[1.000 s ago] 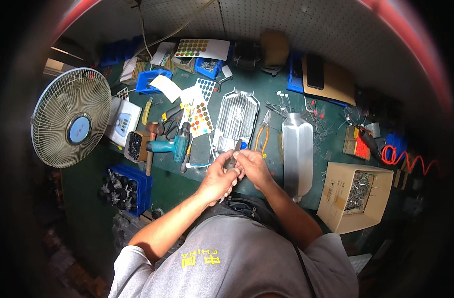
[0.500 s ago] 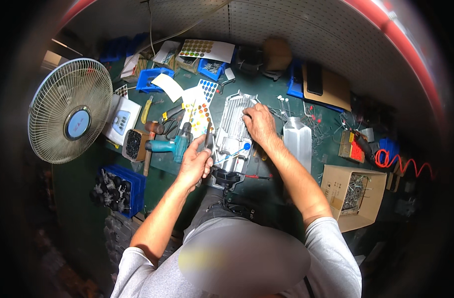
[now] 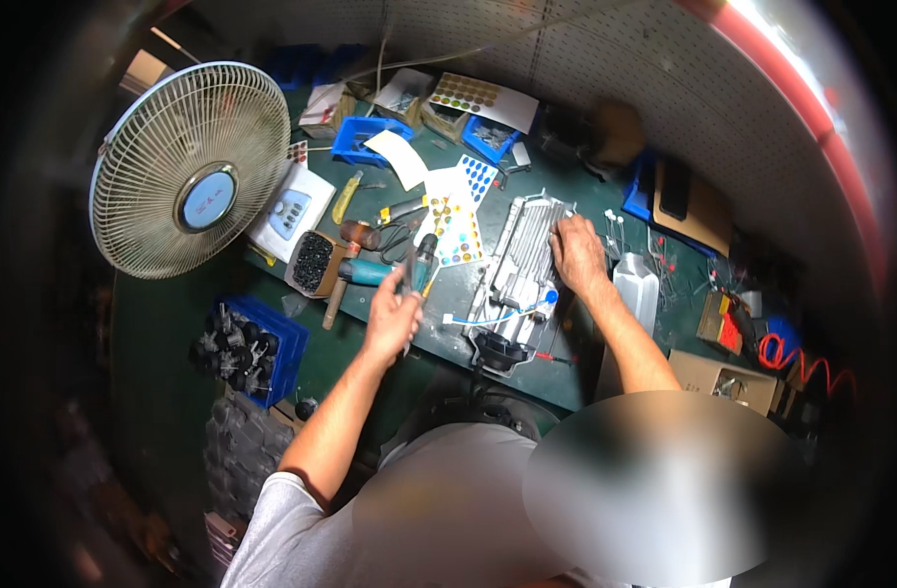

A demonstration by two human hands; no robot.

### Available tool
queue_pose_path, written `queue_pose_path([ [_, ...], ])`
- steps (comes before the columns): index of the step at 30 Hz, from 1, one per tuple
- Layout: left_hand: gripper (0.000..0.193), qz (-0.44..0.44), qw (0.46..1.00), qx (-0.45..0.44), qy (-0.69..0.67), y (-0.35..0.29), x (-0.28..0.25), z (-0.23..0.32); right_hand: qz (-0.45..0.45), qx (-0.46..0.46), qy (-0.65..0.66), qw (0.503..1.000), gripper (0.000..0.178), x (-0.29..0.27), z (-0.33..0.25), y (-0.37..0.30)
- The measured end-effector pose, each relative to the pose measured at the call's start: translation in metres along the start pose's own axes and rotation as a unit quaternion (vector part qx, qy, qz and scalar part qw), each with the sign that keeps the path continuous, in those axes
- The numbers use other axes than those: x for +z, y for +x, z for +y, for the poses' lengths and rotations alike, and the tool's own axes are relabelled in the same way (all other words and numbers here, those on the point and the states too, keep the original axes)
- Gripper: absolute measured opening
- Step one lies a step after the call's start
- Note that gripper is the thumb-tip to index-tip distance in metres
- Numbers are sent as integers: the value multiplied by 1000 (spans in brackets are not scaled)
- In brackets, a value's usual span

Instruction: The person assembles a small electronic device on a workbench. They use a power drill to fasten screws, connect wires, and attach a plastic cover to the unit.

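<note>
My left hand [image 3: 394, 321] is closed around a slim dark metal tool [image 3: 409, 267], held upright left of a silver finned metal housing [image 3: 529, 240]; its exact kind is unclear. The fingers of my right hand [image 3: 579, 255] curl over the housing's upper right edge. Across the housing's near part runs a blue-and-white cable [image 3: 498, 318] with a round blue cap [image 3: 551, 296] and a white connector. A black round part [image 3: 500, 351] sits at the near end. Just beyond my left hand lies a teal power drill [image 3: 363, 271].
Sticker sheets [image 3: 458, 235], a mallet [image 3: 333, 302] and a box of small black parts [image 3: 313, 260] lie left of the housing. A fan [image 3: 208, 196] stands far left. Right are a silver metal cover [image 3: 637, 292] and a cardboard box [image 3: 703, 377]. A blue bin [image 3: 290, 343] holds black parts.
The whole view has shifted and tilted, so the bench appears farther right. My left hand, still holding the tool, has drawn away from the housing to the left; my right hand stays at its edge.
</note>
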State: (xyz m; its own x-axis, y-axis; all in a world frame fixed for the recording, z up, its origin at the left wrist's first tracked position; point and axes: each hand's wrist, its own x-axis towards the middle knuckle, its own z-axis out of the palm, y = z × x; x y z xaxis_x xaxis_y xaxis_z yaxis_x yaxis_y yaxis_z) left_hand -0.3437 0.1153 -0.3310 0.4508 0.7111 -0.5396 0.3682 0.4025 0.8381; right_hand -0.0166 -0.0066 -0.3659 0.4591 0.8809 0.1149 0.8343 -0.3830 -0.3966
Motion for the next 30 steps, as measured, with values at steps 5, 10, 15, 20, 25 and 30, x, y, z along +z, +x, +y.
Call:
queue_pose_path([
  [5, 44, 57, 986, 72, 139, 104, -44, -67, 19, -11, 10, 1000, 17, 2, -3, 0],
  [10, 37, 110, 876, 208, 421, 167, -67, -68, 114, 57, 240, 962, 27, -11, -9, -38],
  [15, 47, 164, 848, 295, 409, 185, -79, -76, 237, 260, 388, 852, 27, 12, -28, -175],
  [20, 41, 98, 846, 392, 349, 156, -71, -82, 256, 400, 318, 821, 24, 29, -60, -342],
  [25, 34, -6, 916, 332, 224, 105, -17, -72, 256, 563, 278, 735, 23, 58, -77, -473],
  [30, 35, -49, 918, 366, 146, 92, 25, -50, 212, 646, 339, 650, 21, 68, -59, -532],
])
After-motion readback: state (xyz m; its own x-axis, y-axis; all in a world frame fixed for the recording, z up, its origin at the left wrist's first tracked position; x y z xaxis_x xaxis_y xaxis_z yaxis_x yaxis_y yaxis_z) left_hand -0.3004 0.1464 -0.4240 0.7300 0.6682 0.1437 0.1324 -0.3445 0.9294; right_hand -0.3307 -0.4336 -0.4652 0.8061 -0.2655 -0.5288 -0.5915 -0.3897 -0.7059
